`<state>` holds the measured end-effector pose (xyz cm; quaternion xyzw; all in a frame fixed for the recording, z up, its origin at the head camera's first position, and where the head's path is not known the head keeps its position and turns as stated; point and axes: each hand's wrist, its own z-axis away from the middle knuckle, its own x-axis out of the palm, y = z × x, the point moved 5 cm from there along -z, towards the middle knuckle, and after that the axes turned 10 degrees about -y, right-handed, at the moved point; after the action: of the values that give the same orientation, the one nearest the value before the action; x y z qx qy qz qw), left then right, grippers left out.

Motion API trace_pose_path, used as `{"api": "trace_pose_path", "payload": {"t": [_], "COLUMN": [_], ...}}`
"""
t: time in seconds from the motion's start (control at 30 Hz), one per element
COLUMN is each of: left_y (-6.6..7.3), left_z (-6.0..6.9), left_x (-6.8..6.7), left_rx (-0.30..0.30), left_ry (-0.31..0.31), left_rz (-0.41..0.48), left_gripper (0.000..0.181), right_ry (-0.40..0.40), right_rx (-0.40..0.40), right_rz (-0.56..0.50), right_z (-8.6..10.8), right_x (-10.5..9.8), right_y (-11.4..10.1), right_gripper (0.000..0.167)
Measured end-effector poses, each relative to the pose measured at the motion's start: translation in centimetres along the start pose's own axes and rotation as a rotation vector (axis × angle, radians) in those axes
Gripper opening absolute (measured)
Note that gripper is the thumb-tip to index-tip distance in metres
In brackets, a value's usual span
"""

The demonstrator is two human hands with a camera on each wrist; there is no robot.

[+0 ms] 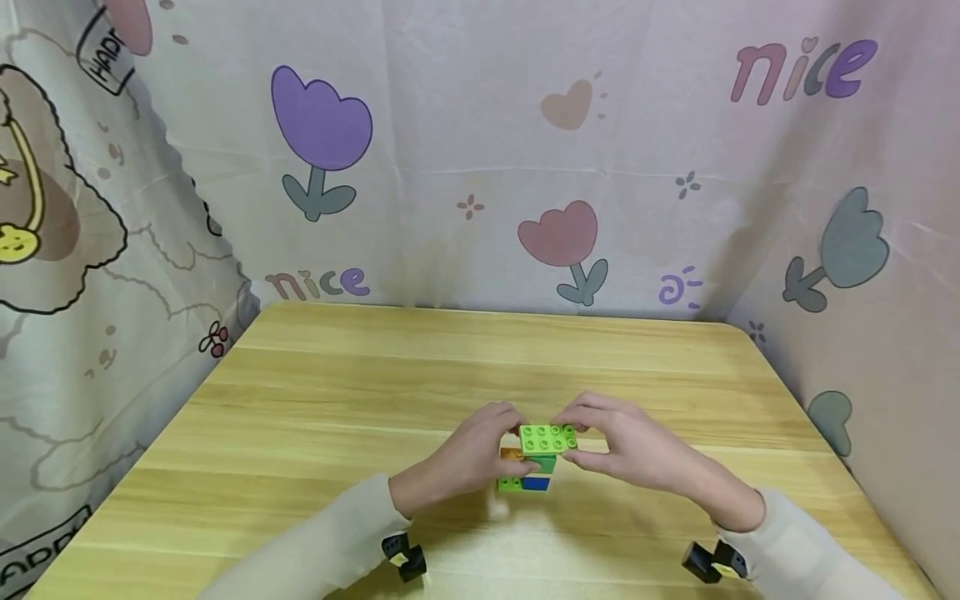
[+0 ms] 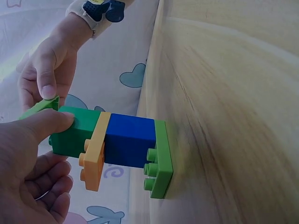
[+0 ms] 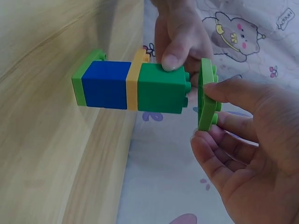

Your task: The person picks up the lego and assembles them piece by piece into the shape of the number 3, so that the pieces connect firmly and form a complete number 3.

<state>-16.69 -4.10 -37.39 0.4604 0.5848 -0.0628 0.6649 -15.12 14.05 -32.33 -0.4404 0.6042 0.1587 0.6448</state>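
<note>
On the table stands a small tower of toy building bricks. Its lowest piece is a light green plate (image 2: pixel 162 161), with a blue brick (image 2: pixel 131 140) on it, then an orange plate (image 2: pixel 96 156) and a dark green brick (image 3: pixel 161 88) at the top. My left hand (image 1: pixel 468 454) grips the dark green brick, thumb on one side. Just above its studs, with a narrow gap, a second light green plate (image 3: pixel 205 100) is pinched by my right hand (image 1: pixel 637 446). That plate looks slightly tilted in the right wrist view.
The wooden table (image 1: pixel 337 375) reaches back to a printed curtain (image 1: pixel 450 125) with flowers and lettering. More patterned cloth (image 1: pixel 172 275) hangs along the left side. Small black devices (image 1: pixel 405 557) are strapped to both wrists.
</note>
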Motion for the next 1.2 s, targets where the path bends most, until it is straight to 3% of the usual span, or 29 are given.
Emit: {"api": "trace_pose_path", "payload": {"t": [0.2, 1.2], "left_y": [0.0, 0.1], "left_z": [-0.1, -0.3], "left_x": [-0.1, -0.2], "left_rx": [-0.008, -0.011], "left_ry": [-0.012, -0.002], "left_rz": [-0.009, -0.011], "left_gripper": [0.035, 0.035], "right_ry": [-0.037, -0.038], "right_rx": [0.014, 0.015], "right_rz": [-0.004, -0.057], "right_z": [-0.7, -1.6], "right_x": [0.4, 1.1], "right_y": [-0.3, -0.3], "right_gripper": [0.032, 0.032]}}
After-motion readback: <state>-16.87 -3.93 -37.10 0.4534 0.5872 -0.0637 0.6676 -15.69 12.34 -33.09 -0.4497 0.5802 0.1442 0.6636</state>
